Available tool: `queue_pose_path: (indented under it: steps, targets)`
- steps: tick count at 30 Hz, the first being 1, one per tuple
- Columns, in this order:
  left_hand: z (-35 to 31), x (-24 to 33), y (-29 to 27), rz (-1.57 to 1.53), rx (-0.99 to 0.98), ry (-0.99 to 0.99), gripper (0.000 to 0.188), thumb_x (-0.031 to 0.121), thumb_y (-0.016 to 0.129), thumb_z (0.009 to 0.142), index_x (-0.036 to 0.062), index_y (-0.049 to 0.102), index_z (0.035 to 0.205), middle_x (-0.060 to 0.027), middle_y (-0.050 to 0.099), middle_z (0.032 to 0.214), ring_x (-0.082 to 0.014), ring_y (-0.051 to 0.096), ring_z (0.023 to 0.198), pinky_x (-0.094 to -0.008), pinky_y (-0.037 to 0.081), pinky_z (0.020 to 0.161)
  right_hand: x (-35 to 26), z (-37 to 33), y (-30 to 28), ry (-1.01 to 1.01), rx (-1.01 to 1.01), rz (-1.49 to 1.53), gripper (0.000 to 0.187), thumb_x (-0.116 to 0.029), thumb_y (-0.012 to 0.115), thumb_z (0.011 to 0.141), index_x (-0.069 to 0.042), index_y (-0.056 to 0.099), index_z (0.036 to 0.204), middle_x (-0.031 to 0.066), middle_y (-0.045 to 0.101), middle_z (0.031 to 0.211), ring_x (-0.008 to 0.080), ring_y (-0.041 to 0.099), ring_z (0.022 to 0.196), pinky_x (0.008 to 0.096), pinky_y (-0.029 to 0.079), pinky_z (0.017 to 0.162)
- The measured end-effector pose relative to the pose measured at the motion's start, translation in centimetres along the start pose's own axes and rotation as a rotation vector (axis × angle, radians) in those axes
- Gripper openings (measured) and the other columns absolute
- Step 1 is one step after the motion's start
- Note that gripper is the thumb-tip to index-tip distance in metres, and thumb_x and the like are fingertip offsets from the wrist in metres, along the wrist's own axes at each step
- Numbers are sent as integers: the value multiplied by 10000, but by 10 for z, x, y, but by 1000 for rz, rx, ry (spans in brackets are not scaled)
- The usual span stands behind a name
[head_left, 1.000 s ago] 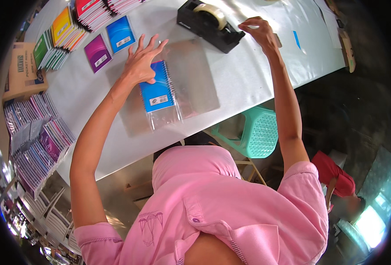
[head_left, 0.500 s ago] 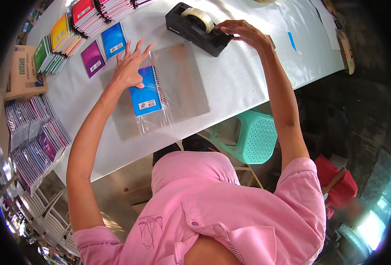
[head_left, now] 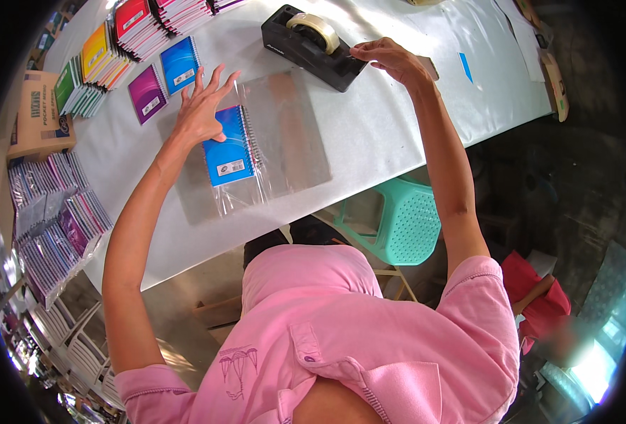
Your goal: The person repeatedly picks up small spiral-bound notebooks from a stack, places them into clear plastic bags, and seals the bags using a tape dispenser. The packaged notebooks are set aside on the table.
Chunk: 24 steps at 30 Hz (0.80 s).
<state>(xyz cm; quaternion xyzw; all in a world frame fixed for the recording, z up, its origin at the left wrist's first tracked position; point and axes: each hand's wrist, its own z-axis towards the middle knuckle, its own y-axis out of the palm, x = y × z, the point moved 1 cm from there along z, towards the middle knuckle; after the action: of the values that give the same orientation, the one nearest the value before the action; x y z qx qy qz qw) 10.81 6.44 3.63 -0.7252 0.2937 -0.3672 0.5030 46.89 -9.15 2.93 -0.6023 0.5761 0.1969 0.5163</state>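
Note:
A blue spiral notebook (head_left: 229, 152) lies on a clear plastic sheet (head_left: 295, 141) that shows folds around its spiral side. My left hand (head_left: 201, 116) is open, fingers spread toward the far side, with its thumb on the notebook's left edge. Beyond the sheet stands a black tape dispenser (head_left: 306, 53) carrying a roll of clear tape (head_left: 314, 32). At the dispenser's near right end, my right hand (head_left: 391, 58) pinches the tape between thumb and forefinger; the transparent strip itself hardly shows.
Purple (head_left: 148, 94) and blue notebooks (head_left: 180, 65) lie left of the sheet. Behind them are stacked notebooks (head_left: 104, 53). A cardboard box (head_left: 41, 116) and plastic-wrapped notebooks (head_left: 62, 226) line the left edge. A green stool (head_left: 412, 222) stands below the table; another person's red clothing (head_left: 535, 293) shows at right.
My right hand has come slightly down toward me, its fingertips still at the dispenser's end. My left hand stays at the notebook. The whole view has shifted a little.

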Motion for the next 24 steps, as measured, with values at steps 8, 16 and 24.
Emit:
queue_pose_path:
  steps: [8, 16, 24]
  targets:
    - [-2, -1, -2, -13, -22, -8, 1320, -6, 850, 388, 355, 225, 1493, -33, 201, 1566, -373, 103, 1447, -627, 209, 1084, 9, -44, -11, 128, -22, 275, 465, -311, 797, 766, 30, 683, 1060, 148, 632, 1134, 221, 523, 1146, 447, 437, 963]
    - [-4, -11, -1, -74, -1, 15, 1344, 16, 863, 359, 347, 222, 1494, -56, 187, 1570, -388, 91, 1446, -648, 208, 1066, 18, -48, 9, -70, 546, -696, 298, -186, 738, 717, 29, 666, 910, 164, 545, 1209, 320, 452, 1171, 489, 391, 904]
    - [-2, -31, 13, -211, 12, 18, 1388, 53, 880, 349, 331, 167, 1507, -64, 139, 1583, -404, 41, 1448, -680, 184, 1056, -48, -76, 109, -303, 64, -391, 231, -287, 840, 610, -107, 741, 716, 124, 560, 1069, 301, 421, 1126, 356, 343, 961]
